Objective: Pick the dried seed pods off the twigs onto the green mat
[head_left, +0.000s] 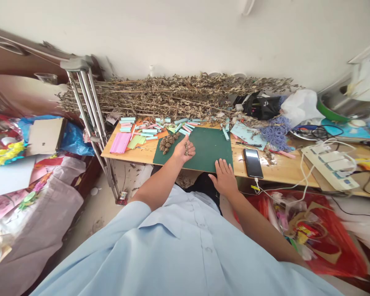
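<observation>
My left hand (182, 153) is raised over the green mat (206, 144), its fingers curled round some small brown dried plant clumps. Part of what it holds is covered by the fingers. Right beside it, on the mat's left side, lies a heap of similar brown dried clumps (169, 142). With fingers stretched out, my right hand (224, 176) rests flat at the mat's front right edge and holds nothing.
Rolled paper tubes (148, 132) and pink paper sheets (121, 142) lie left. Dried stalks (172, 96) run along the wall. A plugged-in phone (253, 163), purple cord (276, 132) and power strip (329, 166) sit right. Metal crutches (92, 111) stand at the left.
</observation>
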`<act>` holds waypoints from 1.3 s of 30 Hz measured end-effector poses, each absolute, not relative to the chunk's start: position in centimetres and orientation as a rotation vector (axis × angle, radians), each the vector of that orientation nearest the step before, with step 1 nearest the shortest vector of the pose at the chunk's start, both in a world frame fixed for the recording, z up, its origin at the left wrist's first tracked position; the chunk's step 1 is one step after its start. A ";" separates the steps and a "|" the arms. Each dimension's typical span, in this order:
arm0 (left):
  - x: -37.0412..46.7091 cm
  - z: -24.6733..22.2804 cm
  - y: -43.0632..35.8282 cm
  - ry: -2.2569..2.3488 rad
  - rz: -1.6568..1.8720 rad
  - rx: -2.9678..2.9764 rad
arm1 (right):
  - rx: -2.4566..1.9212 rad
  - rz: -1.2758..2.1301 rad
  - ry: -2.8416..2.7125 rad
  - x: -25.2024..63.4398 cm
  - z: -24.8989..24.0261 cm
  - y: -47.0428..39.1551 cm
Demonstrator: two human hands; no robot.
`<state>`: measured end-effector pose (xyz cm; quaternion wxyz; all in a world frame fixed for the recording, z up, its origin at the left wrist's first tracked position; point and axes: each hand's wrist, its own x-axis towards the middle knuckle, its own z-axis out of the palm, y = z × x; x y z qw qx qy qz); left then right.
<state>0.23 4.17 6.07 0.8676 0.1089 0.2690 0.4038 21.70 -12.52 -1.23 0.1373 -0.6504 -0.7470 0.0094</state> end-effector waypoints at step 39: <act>-0.6 2.8 5.1 0.500 0.735 0.357 | -1.934 0.172 -2.118 22.7 -1.6 -12.0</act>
